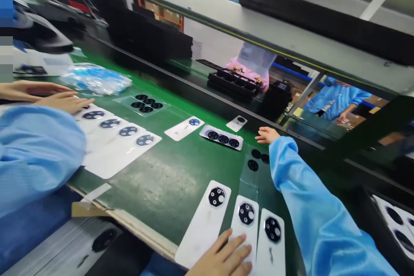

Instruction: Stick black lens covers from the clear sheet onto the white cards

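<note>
- The green desk [181,181] runs across the view, carrying white phone back covers and clear trays of black lens rings.
- A row of overlapping white covers [119,146] lies at the left, where a co-worker's hands [48,97] in a blue sleeve rest on its far end.
- Three white covers [207,224] with round black camera rings lie side by side at the near edge.
- The left hand [223,256] lies flat on the middle cover, its grip spread, pinching nothing.
- The right hand [267,135], blue-sleeved, reaches out over the desk, grip loosely spread and empty, just beside a small white cover piece [237,123] and a tray of three rings [222,138].
</note>
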Tool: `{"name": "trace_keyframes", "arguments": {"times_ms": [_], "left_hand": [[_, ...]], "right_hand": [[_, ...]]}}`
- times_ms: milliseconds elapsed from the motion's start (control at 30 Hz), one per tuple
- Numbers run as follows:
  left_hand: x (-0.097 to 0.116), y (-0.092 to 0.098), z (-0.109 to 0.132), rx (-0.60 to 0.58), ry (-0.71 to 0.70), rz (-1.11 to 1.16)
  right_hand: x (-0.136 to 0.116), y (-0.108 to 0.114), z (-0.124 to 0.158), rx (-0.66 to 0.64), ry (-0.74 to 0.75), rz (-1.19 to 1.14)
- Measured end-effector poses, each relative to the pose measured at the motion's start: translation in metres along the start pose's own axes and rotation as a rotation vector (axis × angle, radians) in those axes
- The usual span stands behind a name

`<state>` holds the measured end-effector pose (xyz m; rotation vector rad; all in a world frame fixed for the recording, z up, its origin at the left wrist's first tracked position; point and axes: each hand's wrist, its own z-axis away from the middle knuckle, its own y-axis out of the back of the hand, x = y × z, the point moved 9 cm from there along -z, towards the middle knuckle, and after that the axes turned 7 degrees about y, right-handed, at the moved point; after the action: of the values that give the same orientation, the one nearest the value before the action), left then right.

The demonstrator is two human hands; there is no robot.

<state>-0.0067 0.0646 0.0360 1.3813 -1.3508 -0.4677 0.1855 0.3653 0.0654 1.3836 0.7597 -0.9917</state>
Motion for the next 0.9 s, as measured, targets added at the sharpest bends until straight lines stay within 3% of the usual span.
{"name": "trace_keyframes", "arguments": {"times_ms": [167,233,300,400,567,733,900], "left_hand": [[0.007,-0.021,-0.004,-0.168,0.061,-0.019],[0.007,-0.029,-0.003,-0.179,0.102,-0.002],[0.008,-0.030,-0.002,-0.145,0.129,-0.006],[0.014,-0.020,-0.001,-0.069,0.138,-0.065],[0.030,0.013,-0.001,0.171,0.026,-0.228],[0.031,0.039,0.010,0.438,0.017,-0.192],[0.023,0.026,0.021,0.376,0.065,0.017]], "right_hand": [[0.022,0.074,0.083,-0.025,-0.042,0.115],[0.033,0.086,0.118,-0.032,-0.064,0.148],[0.045,0.086,0.148,-0.049,-0.081,0.169],[0.056,0.060,0.189,-0.112,-0.080,0.161],[0.064,-0.010,0.249,-0.214,-0.075,0.032],[0.079,-0.063,0.280,-0.247,-0.169,-0.178],[0.075,-0.079,0.286,-0.209,-0.174,-0.327]]}}
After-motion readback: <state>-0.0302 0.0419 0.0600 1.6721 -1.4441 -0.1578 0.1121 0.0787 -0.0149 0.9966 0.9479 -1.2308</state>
